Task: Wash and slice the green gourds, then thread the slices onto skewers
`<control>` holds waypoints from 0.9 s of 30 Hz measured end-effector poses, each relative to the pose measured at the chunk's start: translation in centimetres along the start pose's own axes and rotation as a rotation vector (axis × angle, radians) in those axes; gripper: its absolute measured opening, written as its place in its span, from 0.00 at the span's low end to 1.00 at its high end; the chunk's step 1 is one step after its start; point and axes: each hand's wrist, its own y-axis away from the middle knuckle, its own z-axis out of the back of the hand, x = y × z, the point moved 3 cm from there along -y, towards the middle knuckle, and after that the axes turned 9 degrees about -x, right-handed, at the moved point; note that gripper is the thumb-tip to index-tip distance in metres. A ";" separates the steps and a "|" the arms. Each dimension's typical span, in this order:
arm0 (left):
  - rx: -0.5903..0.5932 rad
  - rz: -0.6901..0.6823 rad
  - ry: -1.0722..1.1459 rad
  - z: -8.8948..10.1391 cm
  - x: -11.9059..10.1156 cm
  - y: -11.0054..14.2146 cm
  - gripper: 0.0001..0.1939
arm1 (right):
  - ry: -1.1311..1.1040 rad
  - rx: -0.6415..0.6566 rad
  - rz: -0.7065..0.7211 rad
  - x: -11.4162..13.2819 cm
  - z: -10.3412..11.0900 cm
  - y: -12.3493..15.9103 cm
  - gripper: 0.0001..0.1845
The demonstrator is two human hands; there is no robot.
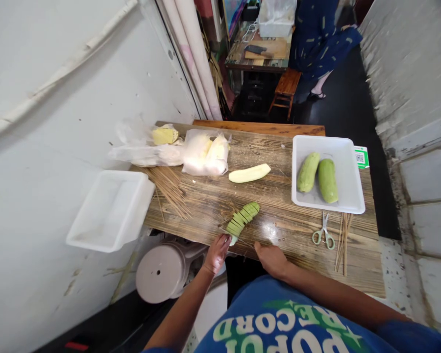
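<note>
A green zucchini (242, 218), cut crosswise into many slices that still sit in a row, lies near the table's front edge. At its near end, my left hand (217, 253) is closed, fingertips pinched on the zucchini beside a pale piece (233, 240). My right hand (272, 259) is closed at the table edge, just right of the zucchini. A thin wooden skewer (245, 242) seems to run from its fingers toward the zucchini's near end; the grip itself is partly hidden. Farther back lies a peeled, pale zucchini (250, 173).
A white tray (357, 196) at right holds two green zucchini (328, 180). Scissors (324, 234) and loose skewers (342, 245) lie before it. More skewers (169, 189), plastic bags (206, 153) and a white bin (95, 213) are left. Beyond, a person (316, 39) stands by another table.
</note>
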 end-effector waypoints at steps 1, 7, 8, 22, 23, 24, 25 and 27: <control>-0.008 -0.005 0.000 -0.1 0.0 0.1 0.19 | 0.000 0.000 0.001 0.0 0.1 0.2 0.16; 0.026 0.019 -0.013 -0.1 -0.1 0.0 0.18 | -0.004 0.001 0.005 0.5 0.3 0.9 0.15; 0.029 0.025 -0.011 -0.1 -0.1 -0.1 0.18 | -0.005 0.002 0.006 0.5 0.3 0.9 0.15; 0.009 0.036 0.033 -0.3 0.1 0.0 0.17 | 0.001 0.010 0.011 0.1 0.5 0.3 0.15; 0.007 0.030 0.030 -0.3 0.0 0.0 0.17 | 0.002 0.009 0.017 0.1 0.5 0.3 0.16; 0.002 0.021 0.026 -0.2 0.0 -0.1 0.17 | 0.003 0.008 0.022 0.1 0.5 0.3 0.16; -0.002 0.011 0.020 -0.2 0.0 -0.1 0.17 | 0.004 0.007 0.027 0.0 0.5 0.3 0.16; -0.008 0.000 0.010 -0.1 -0.1 -0.2 0.17 | 0.009 0.006 0.032 0.0 0.5 0.2 0.17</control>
